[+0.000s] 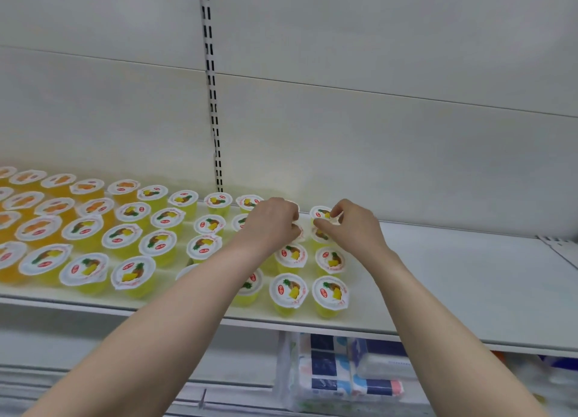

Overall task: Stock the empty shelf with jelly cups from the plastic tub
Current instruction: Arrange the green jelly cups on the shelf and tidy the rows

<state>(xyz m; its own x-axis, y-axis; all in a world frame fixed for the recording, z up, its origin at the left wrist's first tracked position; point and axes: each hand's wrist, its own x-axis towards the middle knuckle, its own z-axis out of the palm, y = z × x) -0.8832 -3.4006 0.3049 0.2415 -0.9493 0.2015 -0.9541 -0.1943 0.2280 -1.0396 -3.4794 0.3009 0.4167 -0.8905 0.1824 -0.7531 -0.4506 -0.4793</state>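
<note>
Pineapple jelly cup [320,212] at the rear of the shelf [453,276], its lid rim pinched between thumb and fingers of the right hand [353,225]. The left hand [272,222] curls over a neighbouring cup [299,231], mostly hidden. Best practice is to seat each upright, just beside the yellow rows [291,257], lids not overlapping, then let go.

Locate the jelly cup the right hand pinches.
Head view, centre-right: the jelly cup in the right hand is at the back of the shelf, ending the back row of cups, beside the left hand.
</note>
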